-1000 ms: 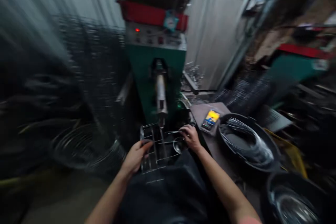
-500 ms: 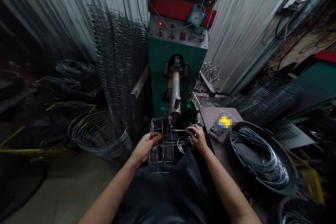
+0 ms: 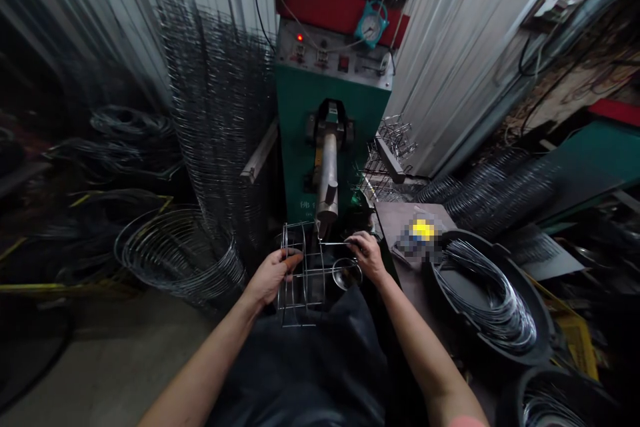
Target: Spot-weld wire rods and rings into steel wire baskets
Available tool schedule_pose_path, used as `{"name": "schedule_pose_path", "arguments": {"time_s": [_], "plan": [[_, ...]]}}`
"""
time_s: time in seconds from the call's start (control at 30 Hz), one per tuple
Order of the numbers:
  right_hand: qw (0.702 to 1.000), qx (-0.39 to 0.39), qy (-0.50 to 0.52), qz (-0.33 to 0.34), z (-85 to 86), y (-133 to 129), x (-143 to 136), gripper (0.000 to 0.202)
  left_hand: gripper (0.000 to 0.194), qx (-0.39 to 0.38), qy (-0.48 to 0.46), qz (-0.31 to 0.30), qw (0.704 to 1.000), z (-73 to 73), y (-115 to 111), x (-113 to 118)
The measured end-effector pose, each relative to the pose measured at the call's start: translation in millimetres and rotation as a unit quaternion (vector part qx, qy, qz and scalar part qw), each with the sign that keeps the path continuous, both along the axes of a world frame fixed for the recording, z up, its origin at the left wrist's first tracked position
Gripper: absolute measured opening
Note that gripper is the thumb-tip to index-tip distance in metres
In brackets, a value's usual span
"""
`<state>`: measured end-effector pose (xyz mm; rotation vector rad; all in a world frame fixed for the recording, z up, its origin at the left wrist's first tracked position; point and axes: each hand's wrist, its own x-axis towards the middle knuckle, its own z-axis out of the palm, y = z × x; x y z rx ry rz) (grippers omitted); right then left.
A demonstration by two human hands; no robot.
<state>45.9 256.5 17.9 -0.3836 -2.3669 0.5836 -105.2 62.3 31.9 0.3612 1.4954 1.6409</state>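
My left hand [image 3: 271, 272] is closed on the left side of a small wire rack [image 3: 305, 304], a grid of thin metal bars held in front of my lap. My right hand [image 3: 367, 256] pinches one end of a short metal wire [image 3: 336, 243]. The wire's other end reaches the upper right of the rack, just under the electrode arm [image 3: 327, 203] of a green welding machine [image 3: 295, 127]. Whether wire and rack touch is too small to tell. Below my right hand shows a round metal ring or dish [image 3: 347, 274].
A tall stack of wire grids [image 3: 205, 93] stands left of the machine, behind a round wire basket [image 3: 175, 247]. On the right, a black tub [image 3: 543, 347] holds coiled wires [image 3: 505, 300], beside a small table [image 3: 400, 213]. Two metal bars [image 3: 260, 153] jut from the machine.
The whole view has shifted slightly. My right hand has raised the wire a little, bringing its end closer under the electrode tip. My left hand keeps its hold on the rack.
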Motion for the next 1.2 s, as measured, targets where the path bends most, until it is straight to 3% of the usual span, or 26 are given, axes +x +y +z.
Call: {"name": "schedule_pose_path", "arguments": {"time_s": [0.27,0.9,1.0,1.07,1.2], "plan": [[1.000,-0.014,-0.007,-0.007,0.6,4.0,-3.0,0.016,0.037,0.020,-0.004,-0.002,1.000,0.2,5.7,-3.5],[0.998,-0.066,-0.007,0.022,-3.2,13.6,-11.3,0.017,0.036,-0.020,-0.026,-0.001,0.999,-4.5,16.0,-15.9],[0.999,-0.038,0.000,0.024,-0.2,21.2,4.0,0.020,0.037,-0.012,-0.027,0.006,1.000,-5.0,15.7,-16.1],[0.999,-0.018,0.027,-0.016,-3.8,27.0,26.6,0.024,0.039,-0.011,-0.023,0.012,1.000,-5.2,15.3,-15.2],[0.990,-0.017,0.070,-0.124,-31.6,30.6,85.0,0.031,0.041,-0.005,-0.016,0.027,0.999,-5.9,15.0,-11.1]]}}
